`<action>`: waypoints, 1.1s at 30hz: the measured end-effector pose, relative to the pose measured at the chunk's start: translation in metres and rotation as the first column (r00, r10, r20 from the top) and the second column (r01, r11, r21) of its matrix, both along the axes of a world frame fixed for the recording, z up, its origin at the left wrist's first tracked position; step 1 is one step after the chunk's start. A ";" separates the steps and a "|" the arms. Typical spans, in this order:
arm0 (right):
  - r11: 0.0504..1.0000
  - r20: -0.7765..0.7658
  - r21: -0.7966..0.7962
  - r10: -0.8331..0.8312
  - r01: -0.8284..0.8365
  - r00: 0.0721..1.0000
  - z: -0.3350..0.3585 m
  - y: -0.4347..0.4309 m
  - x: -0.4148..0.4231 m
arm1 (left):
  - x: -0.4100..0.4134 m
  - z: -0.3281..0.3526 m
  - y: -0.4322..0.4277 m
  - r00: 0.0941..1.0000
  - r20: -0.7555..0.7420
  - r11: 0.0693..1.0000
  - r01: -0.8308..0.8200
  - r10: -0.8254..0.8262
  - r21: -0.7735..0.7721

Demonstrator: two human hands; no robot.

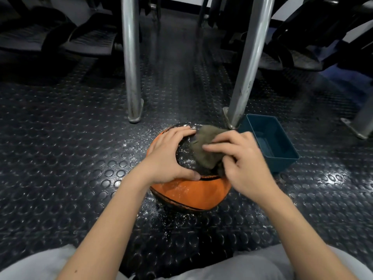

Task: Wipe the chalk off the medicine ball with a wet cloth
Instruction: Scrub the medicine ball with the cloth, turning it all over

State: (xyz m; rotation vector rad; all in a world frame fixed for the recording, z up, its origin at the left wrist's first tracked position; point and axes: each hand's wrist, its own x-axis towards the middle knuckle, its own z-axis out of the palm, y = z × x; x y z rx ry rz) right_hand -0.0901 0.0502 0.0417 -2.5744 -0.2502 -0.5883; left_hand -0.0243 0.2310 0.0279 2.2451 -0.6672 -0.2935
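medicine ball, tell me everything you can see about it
The medicine ball is round, with orange panels, black seams and a black textured top panel, and it looks rubbery. White chalk speckles both colours. It rests on the studded black floor, with a blue tub just to its right. The left hand grips its top left side. The right hand presses a grey-brown cloth onto its top right.

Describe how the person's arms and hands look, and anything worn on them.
The left forearm and right forearm are bare as far as the frame shows, with no sleeves. The left hand and right hand wear no gloves, and no rings, watch or bands show. The nails look short and unpainted.
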 end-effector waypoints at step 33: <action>1.000 -0.001 0.009 -0.011 0.011 1.000 0.001 0.014 0.002 | 0.000 -0.004 -0.004 0.999 0.012 0.999 -0.032 0.032 -0.030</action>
